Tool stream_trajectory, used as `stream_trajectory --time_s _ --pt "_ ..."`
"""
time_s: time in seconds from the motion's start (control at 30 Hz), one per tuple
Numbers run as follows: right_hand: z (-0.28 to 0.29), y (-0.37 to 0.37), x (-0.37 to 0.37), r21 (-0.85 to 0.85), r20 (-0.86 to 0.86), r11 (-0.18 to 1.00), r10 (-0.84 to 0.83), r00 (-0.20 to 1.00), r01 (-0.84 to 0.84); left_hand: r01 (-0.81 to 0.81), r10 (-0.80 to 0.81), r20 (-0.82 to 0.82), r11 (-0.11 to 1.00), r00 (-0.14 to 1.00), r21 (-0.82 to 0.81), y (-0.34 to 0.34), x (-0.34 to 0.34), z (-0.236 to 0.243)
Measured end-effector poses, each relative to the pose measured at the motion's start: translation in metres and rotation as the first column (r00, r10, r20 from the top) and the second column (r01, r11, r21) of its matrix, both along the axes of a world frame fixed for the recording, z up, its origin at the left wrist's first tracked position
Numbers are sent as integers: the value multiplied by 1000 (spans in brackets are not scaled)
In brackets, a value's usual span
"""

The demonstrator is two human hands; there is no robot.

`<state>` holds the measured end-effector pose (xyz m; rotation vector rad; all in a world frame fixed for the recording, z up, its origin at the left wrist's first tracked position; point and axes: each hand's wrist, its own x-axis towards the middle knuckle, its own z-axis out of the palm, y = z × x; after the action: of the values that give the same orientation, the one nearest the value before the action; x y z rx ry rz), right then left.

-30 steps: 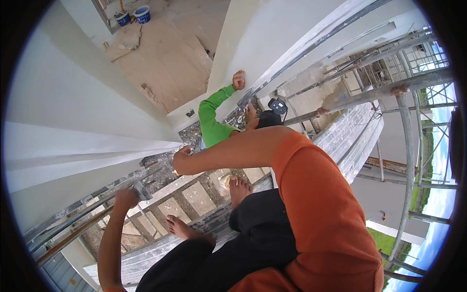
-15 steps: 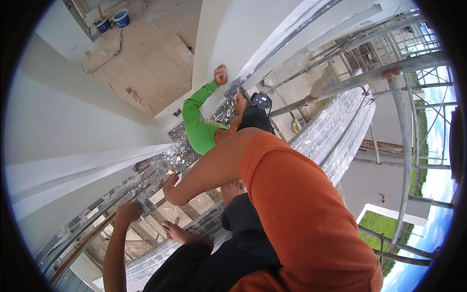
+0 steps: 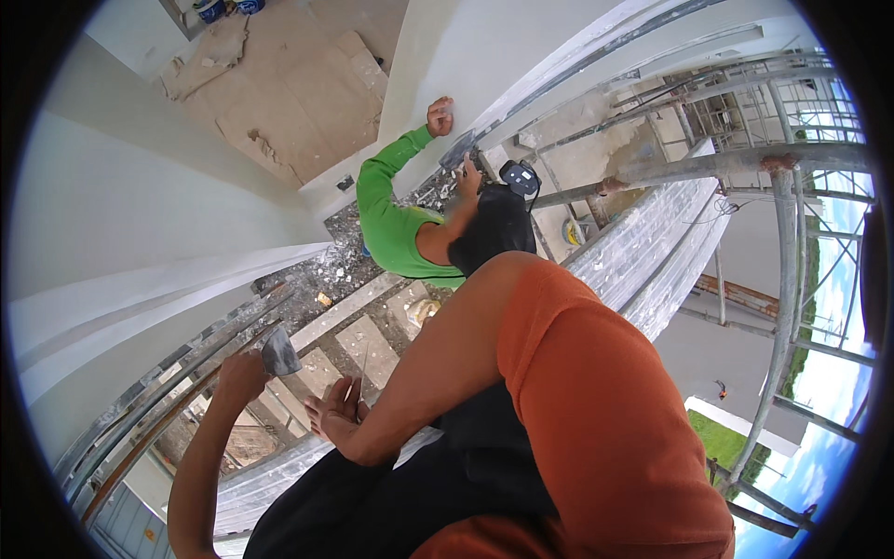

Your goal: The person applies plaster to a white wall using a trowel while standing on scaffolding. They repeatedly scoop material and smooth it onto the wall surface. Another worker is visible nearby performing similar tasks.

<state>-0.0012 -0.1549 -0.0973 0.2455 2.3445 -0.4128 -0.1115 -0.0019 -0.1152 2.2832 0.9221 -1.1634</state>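
1. Pale plastered walls (image 3: 168, 186) bend around the left and top of the view, with a dusty brown floor covering (image 3: 289, 93) between them and two blue buckets (image 3: 209, 10) at the top edge.
2. To the right stand grey metal scaffold tubes (image 3: 698, 169), next to long whitish, paint-splashed planks (image 3: 652, 242).
3. Low on the left, the person's left hand (image 3: 244, 374) is closed around a scraper with a broad, flat grey metal blade (image 3: 281, 355). Its blade points right, above the gaps of the slatted boards (image 3: 368, 349); the fist hides its handle.
4. Nearer the middle, the right hand (image 3: 337, 412) has its fingers loosely curled, in front of the black trousers (image 3: 466, 466). A thin pale sliver (image 3: 364, 361) rises just above its fingertips; it may be a blade seen edge-on, but I cannot tell whether the hand holds it.
5. An orange sleeve (image 3: 605, 391) covers the upper part of the right arm.
6. Beyond that arm, a co-worker in a bright green long-sleeved top (image 3: 396, 224) has one hand (image 3: 440, 116) at the wall and the other beside a dark grey flat blade (image 3: 457, 149).
7. Crumbled white-and-grey debris (image 3: 349, 265) lies along the wall's foot.
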Motion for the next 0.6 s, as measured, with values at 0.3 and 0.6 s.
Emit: stream_trajectory --time_s 0.3,0.6 --pt "15 -6 7 69 36 997 -44 998 41 147 -148 -14 988 989 -35 -7 4 -8" --pt "9 -26 26 221 191 975 -48 981 5 5 -6 -82 1000 997 -18 8 -1 -26"
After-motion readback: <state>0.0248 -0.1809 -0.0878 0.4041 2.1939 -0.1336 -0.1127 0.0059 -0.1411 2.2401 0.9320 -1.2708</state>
